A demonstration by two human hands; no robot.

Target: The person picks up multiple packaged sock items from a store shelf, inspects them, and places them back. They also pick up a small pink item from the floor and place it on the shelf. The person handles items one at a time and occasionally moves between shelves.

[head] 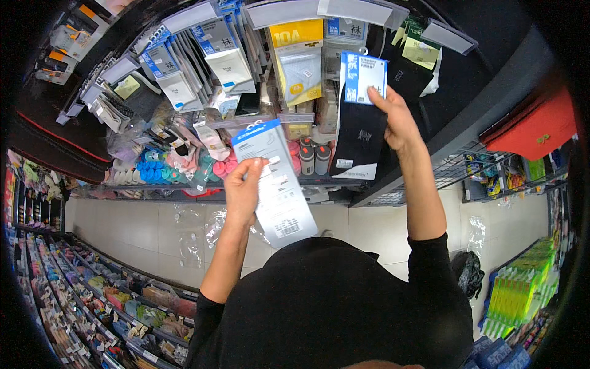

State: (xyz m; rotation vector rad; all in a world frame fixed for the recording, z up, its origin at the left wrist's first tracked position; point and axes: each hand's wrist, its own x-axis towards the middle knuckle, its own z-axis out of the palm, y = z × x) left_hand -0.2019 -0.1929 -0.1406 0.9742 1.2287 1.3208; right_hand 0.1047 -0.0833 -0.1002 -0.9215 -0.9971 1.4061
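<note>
My left hand (244, 187) pinches a flat sock package (286, 193) by its left edge, its pale printed side with a barcode facing up. In my right hand (396, 115) is a package of black socks (362, 133) with a blue and white header card, thumb on the card's lower right. That package is upright before the rack; whether its hanger loop is on a hook, I cannot tell. Between and behind the hands hangs a yellow sock package (297, 64). Packs with white socks (228, 69) hang to its left, and black socks with a green card (412, 60) to the right.
Clear price-label holders (364, 10) jut out above the hanging packs. Below are rolled blue socks (152, 166) and grey bottles (306, 157) on a shelf. A red case (534, 124) is at the right. Plastic wrappers (189, 235) and a black bag (468, 274) lie on the floor.
</note>
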